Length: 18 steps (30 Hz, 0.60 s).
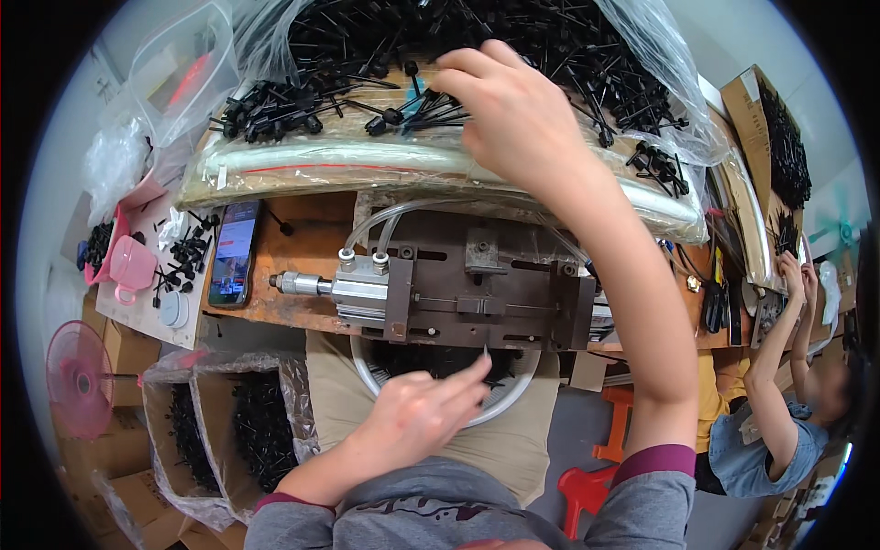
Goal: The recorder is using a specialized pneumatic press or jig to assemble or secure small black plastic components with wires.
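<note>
My right hand (pixel 513 115) reaches over the heap of black stemmed parts (pixel 412 37) on the raised, plastic-wrapped tray (pixel 330 160). Its bent fingertips close on a black stemmed part at the heap's near edge; the thumb side is partly hidden. Below the front of the metal fixture (pixel 477 305), my left hand (pixel 426 408) holds its fingers together. A thin pointed tip shows at its fingertips, and what they grip cannot be made out. Just beyond the left fingers, a round tub (pixel 371 374) of black parts sits between my legs, under the bench edge.
A phone (pixel 234 252) and loose black parts lie left of the fixture, near a pink cup (pixel 133 263). Clear tubes (pixel 394 213) arch over the fixture. Plastic-lined boxes (pixel 215 403) and a pink fan (pixel 81 378) stand lower left. A co-worker (pixel 770 422) works at right, near red stools (pixel 587 490).
</note>
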{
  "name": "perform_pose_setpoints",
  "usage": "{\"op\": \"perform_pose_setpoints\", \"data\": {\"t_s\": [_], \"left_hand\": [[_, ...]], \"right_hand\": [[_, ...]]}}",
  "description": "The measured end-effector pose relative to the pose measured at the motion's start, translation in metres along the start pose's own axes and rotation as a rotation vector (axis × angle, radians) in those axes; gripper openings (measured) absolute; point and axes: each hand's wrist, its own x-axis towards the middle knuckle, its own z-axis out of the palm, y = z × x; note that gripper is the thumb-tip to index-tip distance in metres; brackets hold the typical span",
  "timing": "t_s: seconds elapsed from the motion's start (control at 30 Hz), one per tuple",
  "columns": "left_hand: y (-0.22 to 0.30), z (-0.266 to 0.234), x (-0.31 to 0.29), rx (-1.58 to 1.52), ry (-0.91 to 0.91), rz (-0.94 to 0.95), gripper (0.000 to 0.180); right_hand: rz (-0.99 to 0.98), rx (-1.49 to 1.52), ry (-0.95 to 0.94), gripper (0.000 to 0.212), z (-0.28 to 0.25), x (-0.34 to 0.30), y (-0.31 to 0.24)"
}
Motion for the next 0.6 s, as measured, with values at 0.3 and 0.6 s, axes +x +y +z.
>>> {"op": "perform_pose_setpoints", "data": {"t_s": [0.3,0.6], "left_hand": [[-0.015,0.039,-0.051,-0.152,-0.272,0.018,0.023],[-0.024,0.059,-0.065,-0.154,-0.306,0.020,0.024]], "right_hand": [[0.009,-0.157,-0.513,0.041,0.022,0.033,0.009],[-0.009,-0.047,-0.411,0.033,-0.002,-0.009,0.043]]}}
